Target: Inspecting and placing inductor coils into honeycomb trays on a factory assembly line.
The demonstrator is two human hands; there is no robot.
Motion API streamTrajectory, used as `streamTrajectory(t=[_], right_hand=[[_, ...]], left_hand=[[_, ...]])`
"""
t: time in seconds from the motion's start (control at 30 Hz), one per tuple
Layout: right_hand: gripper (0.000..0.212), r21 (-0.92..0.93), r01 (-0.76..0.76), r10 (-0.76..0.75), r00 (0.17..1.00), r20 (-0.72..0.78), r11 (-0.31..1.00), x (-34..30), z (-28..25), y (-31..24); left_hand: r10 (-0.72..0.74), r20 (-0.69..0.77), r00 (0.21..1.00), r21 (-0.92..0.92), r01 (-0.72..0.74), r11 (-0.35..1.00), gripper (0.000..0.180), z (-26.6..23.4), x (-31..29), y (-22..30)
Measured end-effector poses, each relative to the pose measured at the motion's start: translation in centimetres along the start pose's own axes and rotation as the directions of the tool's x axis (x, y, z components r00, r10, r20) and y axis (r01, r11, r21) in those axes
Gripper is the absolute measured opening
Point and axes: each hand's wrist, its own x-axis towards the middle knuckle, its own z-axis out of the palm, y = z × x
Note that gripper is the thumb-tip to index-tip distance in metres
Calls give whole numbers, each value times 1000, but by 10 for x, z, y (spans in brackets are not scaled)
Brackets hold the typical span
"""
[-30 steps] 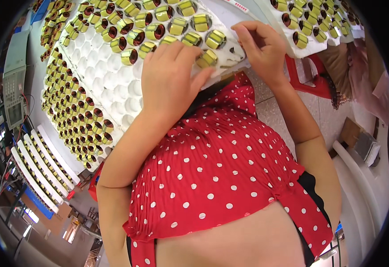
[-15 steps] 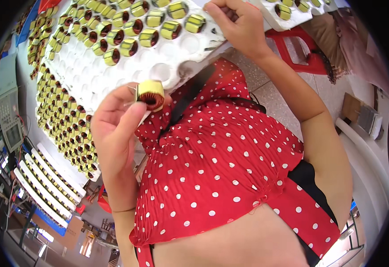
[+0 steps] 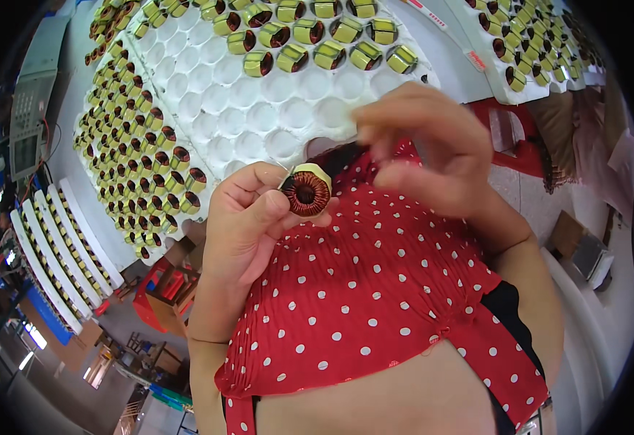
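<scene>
My left hand [image 3: 243,221] is closed around a toroidal coil [image 3: 307,191], its thumb and fingers gripping the rim. The coil has copper windings round a dark centre hole and yellow tape at its outer side. Thin wire leads stick out near my fingertips. Off to the right of the coil hovers my right hand [image 3: 436,152], somewhat blurred, with thumb and fingers apart and nothing visible between them. Beyond both hands lies a white foam tray [image 3: 241,90] with round hollows; similar yellow-taped coils [image 3: 308,32] sit in its far rows, while the nearer hollows hold none.
Left of the tray, another one full of coils [image 3: 139,156] extends toward me. More coils [image 3: 518,51] fill a tray at the far right. A red stool [image 3: 509,138] stands below it. Stacked white trays [image 3: 63,257] and a grey bench instrument [image 3: 30,109] are at the left.
My right hand has come from the tray's edge toward the coil, its fingers spreading. My left hand has shifted right with the coil, whose wound face is now turned up. The view has shifted.
</scene>
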Motion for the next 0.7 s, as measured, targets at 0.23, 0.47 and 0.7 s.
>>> streamTrajectory(t=[0.23, 0.47, 0.7], right_hand=[[35, 324, -276, 215, 954, 210, 905, -2, 28, -5], [27, 2, 41, -41, 994, 98, 999, -4, 30, -13], [30, -243, 428, -378, 898, 226, 871, 13, 39, -10]], left_hand=[[28, 54, 998, -118, -21, 993, 28, 4, -5, -5], [68, -99, 993, -30, -72, 997, 34, 12, -12, -6], [71, 3, 997, -86, -71, 994, 56, 5, -11, -1]])
